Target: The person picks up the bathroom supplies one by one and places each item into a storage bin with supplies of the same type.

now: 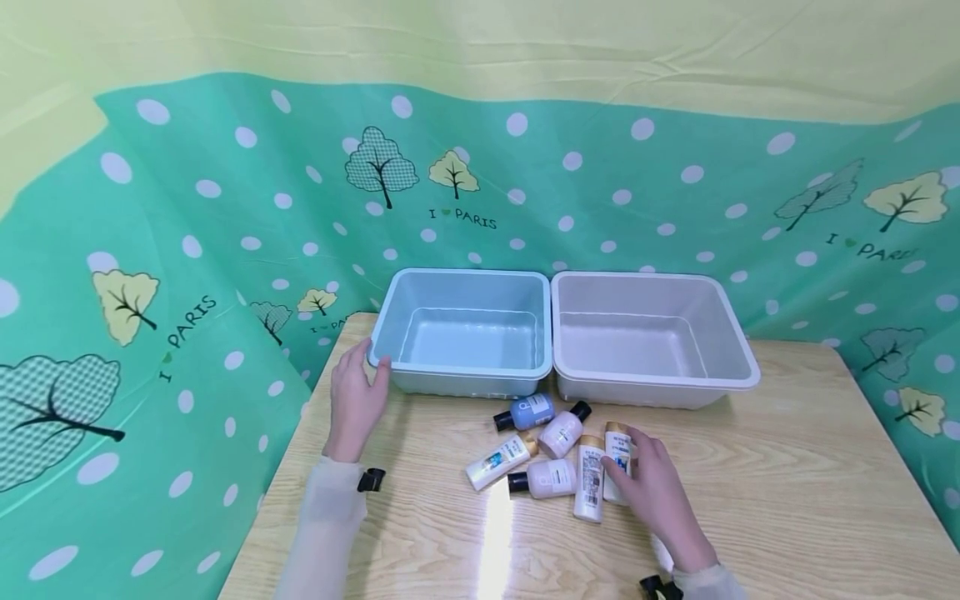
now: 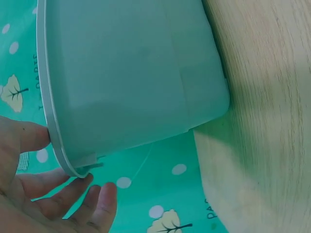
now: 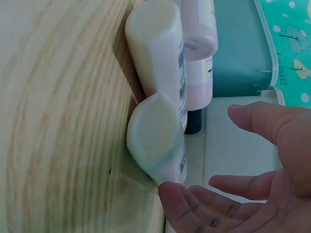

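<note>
My left hand (image 1: pixel 355 403) holds the near left corner of a light blue plastic bin (image 1: pixel 472 367), thumb on the rim and fingers around the corner's other side in the left wrist view. My right hand (image 1: pixel 656 481) hovers over a white bottle with a gold cap (image 1: pixel 617 454), thumb and fingers spread to either side; an index fingertip (image 3: pixel 171 194) is at the bottle's edge. Another white bottle (image 1: pixel 589 483) lies right beside it. To the left lie a third white bottle (image 1: pixel 498 462), two pink bottles (image 1: pixel 553 478) with black caps, and a blue bottle (image 1: pixel 533 409).
A pale lilac bin (image 1: pixel 656 379) stands against the blue bin's right side, both with bare floors. The wooden table (image 1: pixel 802 467) extends to the right. Behind and at the left hangs a green dotted curtain (image 1: pixel 547 187) with tree prints.
</note>
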The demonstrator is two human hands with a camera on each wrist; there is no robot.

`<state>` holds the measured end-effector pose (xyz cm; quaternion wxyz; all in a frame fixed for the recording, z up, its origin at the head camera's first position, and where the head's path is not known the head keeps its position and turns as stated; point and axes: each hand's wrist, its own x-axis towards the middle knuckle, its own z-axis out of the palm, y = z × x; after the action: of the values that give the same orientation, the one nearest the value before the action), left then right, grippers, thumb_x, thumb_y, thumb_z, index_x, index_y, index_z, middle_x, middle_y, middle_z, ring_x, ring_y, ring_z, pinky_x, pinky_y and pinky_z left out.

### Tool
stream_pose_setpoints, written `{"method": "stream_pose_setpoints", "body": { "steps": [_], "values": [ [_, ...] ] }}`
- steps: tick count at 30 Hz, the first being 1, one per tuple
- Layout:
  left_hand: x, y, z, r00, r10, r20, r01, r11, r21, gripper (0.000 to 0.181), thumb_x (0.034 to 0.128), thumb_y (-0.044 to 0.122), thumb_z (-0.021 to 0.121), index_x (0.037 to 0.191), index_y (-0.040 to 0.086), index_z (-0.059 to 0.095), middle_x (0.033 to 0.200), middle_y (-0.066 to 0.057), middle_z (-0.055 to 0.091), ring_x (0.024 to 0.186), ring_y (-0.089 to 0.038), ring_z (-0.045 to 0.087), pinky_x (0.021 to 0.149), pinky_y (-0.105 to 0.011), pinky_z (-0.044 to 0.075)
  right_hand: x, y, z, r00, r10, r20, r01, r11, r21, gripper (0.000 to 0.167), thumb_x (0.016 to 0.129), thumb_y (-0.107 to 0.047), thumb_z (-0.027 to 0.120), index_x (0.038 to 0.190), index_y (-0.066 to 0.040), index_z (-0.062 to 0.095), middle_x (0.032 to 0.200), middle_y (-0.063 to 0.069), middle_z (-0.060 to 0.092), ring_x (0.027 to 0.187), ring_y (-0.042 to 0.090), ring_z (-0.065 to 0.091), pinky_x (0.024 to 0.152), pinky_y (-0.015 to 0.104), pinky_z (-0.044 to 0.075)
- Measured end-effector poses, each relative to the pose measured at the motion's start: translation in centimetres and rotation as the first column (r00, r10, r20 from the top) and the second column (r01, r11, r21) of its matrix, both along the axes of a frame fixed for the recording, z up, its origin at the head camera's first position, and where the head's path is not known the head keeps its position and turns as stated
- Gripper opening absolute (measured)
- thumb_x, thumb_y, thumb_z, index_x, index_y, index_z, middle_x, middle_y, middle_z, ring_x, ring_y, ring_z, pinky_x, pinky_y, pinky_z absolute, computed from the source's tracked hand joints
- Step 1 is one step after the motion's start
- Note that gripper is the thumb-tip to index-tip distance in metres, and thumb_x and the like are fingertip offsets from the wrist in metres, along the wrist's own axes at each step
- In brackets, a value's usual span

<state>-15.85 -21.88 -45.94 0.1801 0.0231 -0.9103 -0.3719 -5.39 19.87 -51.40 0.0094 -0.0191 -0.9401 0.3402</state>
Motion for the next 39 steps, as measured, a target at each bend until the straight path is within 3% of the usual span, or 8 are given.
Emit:
{"method": "stream_pose_setpoints", "body": {
  "steps": [5,7,11,14,17,28,39],
  "values": [
    [-0.3,-0.3,0.0,1.0,-0.007,-0.009,0.008,0.998,0.065,0.048,0.1026,0.022,0.058,0.141,-0.007,0.05,0.139,-0.028,0.05,0.118,-0.042,0.052,0.087,-0.052,0.05,-0.3,0.1,-0.3,0.999,-0.033,0.019,0.032,0.999,0.001,0.066,0.092,-0.024,0.074,0.14,0.011,0.046,0.12,0.03,0.054,0.083,0.025,0.056,0.067,0.036,0.048],
    [-0.4,-0.4,0.0,1.0,-0.004,-0.006,0.004,0.996,0.093,0.048,0.1021,0.021,0.058,0.14,-0.008,0.051,0.137,-0.028,0.051,0.12,-0.042,0.052,0.086,-0.051,0.052,-0.4,0.1,-0.4,0.998,-0.046,0.037,0.046,0.999,0.006,0.067,0.09,-0.024,0.076,0.139,0.011,0.046,0.12,0.03,0.054,0.082,0.025,0.055,0.066,0.037,0.048],
    [-0.4,-0.5,0.0,1.0,0.002,0.016,-0.004,0.988,0.152,0.048,0.1019,0.02,0.058,0.14,-0.008,0.05,0.133,-0.028,0.052,0.121,-0.042,0.051,0.087,-0.051,0.053,-0.7,-0.1,-0.6,0.994,-0.072,0.082,0.069,0.997,0.032,0.072,0.088,-0.026,0.078,0.139,0.012,0.045,0.122,0.032,0.053,0.092,0.034,0.058,0.077,0.049,0.052],
    [-0.4,-0.6,0.0,0.999,0.001,0.038,-0.008,0.982,0.186,0.048,0.1022,0.022,0.058,0.141,-0.006,0.051,0.131,-0.026,0.054,0.121,-0.041,0.051,0.088,-0.05,0.053,-0.8,-0.3,-0.8,0.991,-0.086,0.104,0.08,0.995,0.063,0.074,0.088,-0.027,0.078,0.139,0.014,0.043,0.124,0.035,0.05,0.104,0.044,0.057,0.088,0.058,0.048],
    [-0.5,-0.7,-0.1,0.999,0.0,0.049,-0.01,0.979,0.203,0.049,0.1022,0.025,0.06,0.14,-0.004,0.053,0.13,-0.024,0.056,0.121,-0.039,0.052,0.089,-0.05,0.053,-0.9,-0.4,-0.9,0.99,-0.099,0.103,0.088,0.991,0.099,0.074,0.087,-0.028,0.079,0.138,0.014,0.044,0.125,0.036,0.049,0.109,0.048,0.055,0.09,0.06,0.047],
    [-0.5,-0.8,-0.3,0.998,0.015,0.056,-0.026,0.978,0.209,0.047,0.1024,0.028,0.06,0.139,-0.001,0.055,0.13,-0.023,0.057,0.122,-0.039,0.052,0.09,-0.051,0.052,-1.4,-0.5,-0.8,0.994,-0.088,0.068,0.074,0.98,0.186,0.064,0.084,-0.024,0.082,0.126,0.015,0.054,0.115,0.034,0.055,0.094,0.042,0.061,0.079,0.056,0.052],
    [-0.3,-0.8,-0.3,0.999,0.008,0.036,-0.016,0.977,0.213,0.048,0.1022,0.029,0.061,0.138,-0.002,0.056,0.129,-0.024,0.057,0.122,-0.038,0.051,0.089,-0.051,0.052,-1.6,-0.3,-0.7,0.991,-0.078,0.111,0.041,0.951,0.307,0.066,0.082,-0.025,0.082,0.124,0.017,0.054,0.108,0.033,0.057,0.085,0.044,0.062,0.064,0.056,0.054]
  ]
}}
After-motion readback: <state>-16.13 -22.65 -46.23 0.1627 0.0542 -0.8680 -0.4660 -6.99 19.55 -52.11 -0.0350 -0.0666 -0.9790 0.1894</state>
